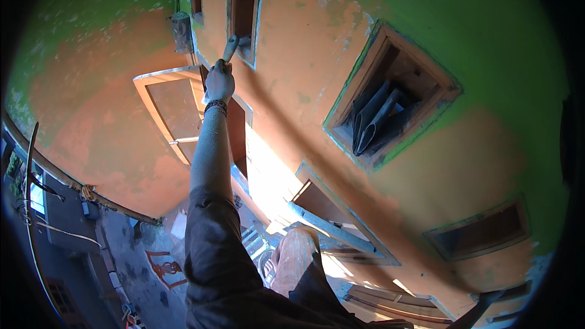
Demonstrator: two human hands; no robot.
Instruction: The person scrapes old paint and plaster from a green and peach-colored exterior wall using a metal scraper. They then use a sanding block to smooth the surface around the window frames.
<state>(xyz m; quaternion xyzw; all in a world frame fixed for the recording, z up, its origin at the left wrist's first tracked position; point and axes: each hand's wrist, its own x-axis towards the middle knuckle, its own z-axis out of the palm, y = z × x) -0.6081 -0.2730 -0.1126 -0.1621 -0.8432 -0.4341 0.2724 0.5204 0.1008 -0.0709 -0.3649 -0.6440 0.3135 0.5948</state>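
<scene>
My left hand [220, 83], with a bracelet at the wrist, is raised at arm's length and closed around a tool with a rounded handle end [231, 45]. The tool's working end is mostly hidden by the hand. Just beyond are a tall narrow wall recess [243, 6] and an orange wooden window frame [157, 105]. At the far lower right, my right hand [491, 296] reaches to the edge of a small wall opening [516, 291]; its fingers are too dim and small to read. The wall [292, 54] is orange and green with pale, worn patches.
A framed wall opening [395, 95] holds dark rolled or folded sheets. Below my bent knee [297, 256] lie a sandalled foot [268, 267], a bluish beam [333, 228] and, far down, a wooden chair [167, 268] on the ground. A grey box [182, 31] is fixed near the corner.
</scene>
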